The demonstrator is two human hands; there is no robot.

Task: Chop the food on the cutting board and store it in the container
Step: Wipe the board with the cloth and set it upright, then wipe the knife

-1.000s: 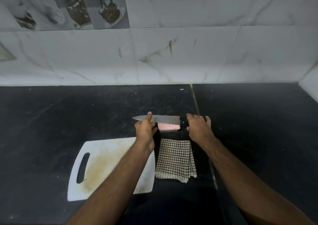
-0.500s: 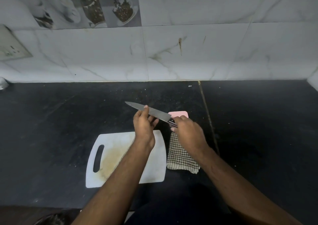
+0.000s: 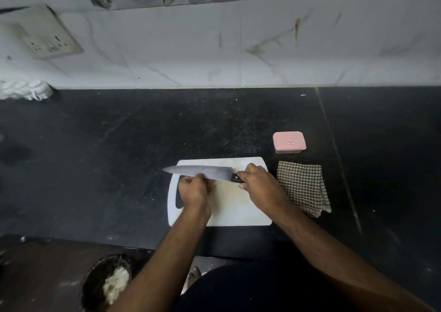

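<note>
Only the one head view here, looking down at a black stone surface [image 3: 119,144] against a white marble-tiled wall.

The right hand [image 3: 260,187] is wrapped around the black handle of a big steel chef's knife [image 3: 200,172], which sits level over the far part of a white plastic cutting board with a handle slot [image 3: 238,211]. The left hand [image 3: 194,192] is up at the blade, fingers curled and pinching its lower edge about midway along. Can't tell if it's wiping or just steadying it.

Here's the thing though: I don't see any food on the board. Its bare part shows just a yellowish stain, and whatever might be under the hands is hidden. So as far as I can judge, the chopping hasn't really started.

The small pink-lidded plastic container [image 3: 289,142] sits on the surface just beyond the board's far right corner, lid on, so nothing is stored yet. A folded brown-and-white checked cloth [image 3: 301,185] lies just beside the board's right edge.

Pretty much everything looks left to do: get food on the board, chop it, open the container, load it.
</note>
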